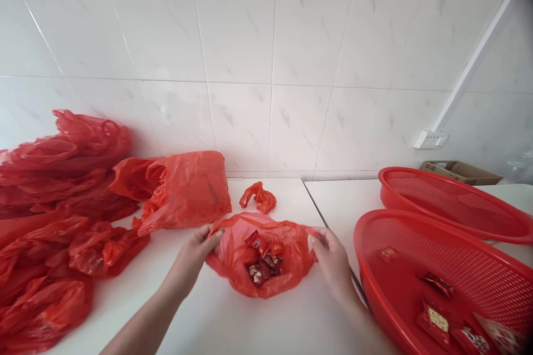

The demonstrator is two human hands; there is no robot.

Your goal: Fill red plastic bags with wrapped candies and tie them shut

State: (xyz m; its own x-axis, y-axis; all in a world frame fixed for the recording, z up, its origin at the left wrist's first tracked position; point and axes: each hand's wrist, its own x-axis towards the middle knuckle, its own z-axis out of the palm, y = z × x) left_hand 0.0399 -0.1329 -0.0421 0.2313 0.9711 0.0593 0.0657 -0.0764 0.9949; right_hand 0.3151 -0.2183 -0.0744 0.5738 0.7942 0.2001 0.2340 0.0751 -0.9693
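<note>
A thin red plastic bag (237,277) lies spread with its mouth wide apart on the white table. My left hand (204,247) pinches its left rim between thumb and fingers. On the opposite side, my right hand (331,255) grips the right rim the same way. Inside the bag rest several small wrapped snack packets (264,260), some bright red and some dark red with pale print. Just behind the bag sits a small crumpled red plastic bag (260,198), touched by neither hand.
Filled red bags (191,188) and a heap of red plastic bags (62,166) stand at left. At right, a red perforated basket (366,266) holds several packets; another red basket (387,194) lies behind it, near a cardboard box (470,172). A tiled wall (241,127) borders the table.
</note>
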